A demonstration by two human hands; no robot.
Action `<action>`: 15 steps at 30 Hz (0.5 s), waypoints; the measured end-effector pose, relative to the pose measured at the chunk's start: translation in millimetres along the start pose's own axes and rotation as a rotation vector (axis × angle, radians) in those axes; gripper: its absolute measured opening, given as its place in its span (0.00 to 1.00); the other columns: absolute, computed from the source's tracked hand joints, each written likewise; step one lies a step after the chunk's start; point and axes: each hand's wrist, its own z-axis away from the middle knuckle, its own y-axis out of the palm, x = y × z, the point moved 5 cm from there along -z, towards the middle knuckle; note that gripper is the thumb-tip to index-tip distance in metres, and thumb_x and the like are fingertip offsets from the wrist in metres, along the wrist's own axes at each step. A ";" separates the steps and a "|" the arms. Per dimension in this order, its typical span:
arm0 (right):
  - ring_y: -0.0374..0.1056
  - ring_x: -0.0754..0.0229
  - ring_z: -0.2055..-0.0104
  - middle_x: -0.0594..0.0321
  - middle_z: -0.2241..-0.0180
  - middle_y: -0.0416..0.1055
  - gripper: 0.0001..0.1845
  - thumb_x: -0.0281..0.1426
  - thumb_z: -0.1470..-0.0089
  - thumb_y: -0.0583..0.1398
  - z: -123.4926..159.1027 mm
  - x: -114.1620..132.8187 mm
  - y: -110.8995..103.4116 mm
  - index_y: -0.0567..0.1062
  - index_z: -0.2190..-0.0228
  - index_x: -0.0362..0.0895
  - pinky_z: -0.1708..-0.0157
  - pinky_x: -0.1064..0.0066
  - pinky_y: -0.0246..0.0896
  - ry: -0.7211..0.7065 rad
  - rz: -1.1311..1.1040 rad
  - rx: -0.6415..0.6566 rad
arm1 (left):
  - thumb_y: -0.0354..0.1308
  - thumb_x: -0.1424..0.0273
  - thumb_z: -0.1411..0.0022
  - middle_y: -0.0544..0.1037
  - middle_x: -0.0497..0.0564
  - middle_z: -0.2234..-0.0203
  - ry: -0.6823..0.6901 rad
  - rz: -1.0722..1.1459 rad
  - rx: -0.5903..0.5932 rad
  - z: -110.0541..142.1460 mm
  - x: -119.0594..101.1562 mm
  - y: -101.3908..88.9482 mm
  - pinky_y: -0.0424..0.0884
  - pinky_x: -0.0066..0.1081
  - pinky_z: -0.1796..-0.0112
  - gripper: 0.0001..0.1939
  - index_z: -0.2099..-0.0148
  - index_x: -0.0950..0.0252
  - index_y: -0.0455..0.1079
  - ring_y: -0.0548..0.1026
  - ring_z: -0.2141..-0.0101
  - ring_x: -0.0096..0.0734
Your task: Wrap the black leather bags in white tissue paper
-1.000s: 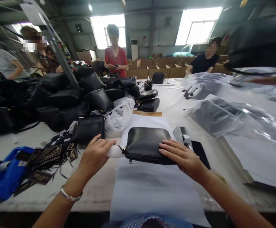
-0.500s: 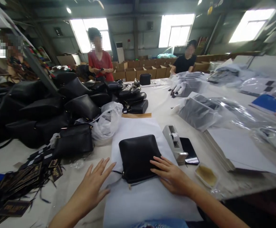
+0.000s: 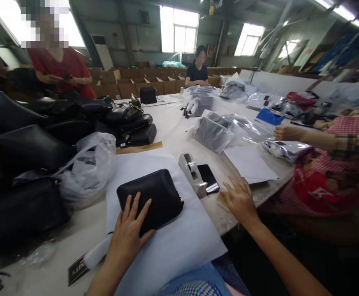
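Observation:
A small black leather bag (image 3: 163, 189) lies flat on white paper sheets (image 3: 194, 230) in front of me. My left hand (image 3: 130, 228) rests on the bag's left part, its fingers spread, gripping nothing. My right hand (image 3: 241, 201) is off to the right with its fingers apart, over a shallow dish with something yellowish (image 3: 224, 201) that it partly hides. I cannot tell whether the fingertips touch the dish. Between the bag and this hand are a tape dispenser (image 3: 193, 174) and a dark phone (image 3: 208, 179).
Piled black bags (image 3: 28, 148) and a crumpled plastic bag (image 3: 86, 172) stand to the left. A stack of white sheets (image 3: 250, 164) and plastic-wrapped bags (image 3: 213, 131) lie to the right. A co-worker's hand (image 3: 286, 133) reaches in from the right; two other people stand across the table.
My right hand has left the bag and moved right to the yellowish dish. My left hand has come onto the bag, which now sits turned. The view has swung right.

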 end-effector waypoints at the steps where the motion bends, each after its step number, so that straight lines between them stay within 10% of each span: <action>1: 0.51 0.39 0.33 0.51 0.38 0.64 0.20 0.40 0.36 0.55 7.3 -1.4 3.0 0.78 0.53 0.41 0.37 0.42 0.52 -0.007 0.035 0.017 | 0.62 0.66 0.40 0.39 0.55 0.28 -0.001 0.003 -0.001 0.2 1.3 0.0 0.65 0.58 0.44 0.44 0.28 0.51 0.43 0.41 0.31 0.60; 8: 0.56 0.34 0.36 0.51 0.40 0.66 0.18 0.42 0.36 0.55 34.6 1.7 15.5 0.81 0.63 0.46 0.45 0.36 0.58 -0.107 0.057 0.026 | 0.64 0.71 0.43 0.38 0.53 0.28 -0.057 0.029 -0.017 3.6 -5.7 -1.4 0.64 0.56 0.42 0.47 0.28 0.51 0.44 0.40 0.31 0.57; 15: 0.66 0.51 0.41 0.58 0.48 0.73 0.09 0.30 0.39 0.61 -85.6 75.2 -42.4 0.77 0.57 0.47 0.42 0.57 0.64 -0.287 -0.558 -0.234 | 0.66 0.76 0.49 0.38 0.52 0.28 -0.088 0.054 -0.001 4.1 -3.6 0.6 0.64 0.56 0.42 0.53 0.28 0.48 0.43 0.41 0.31 0.57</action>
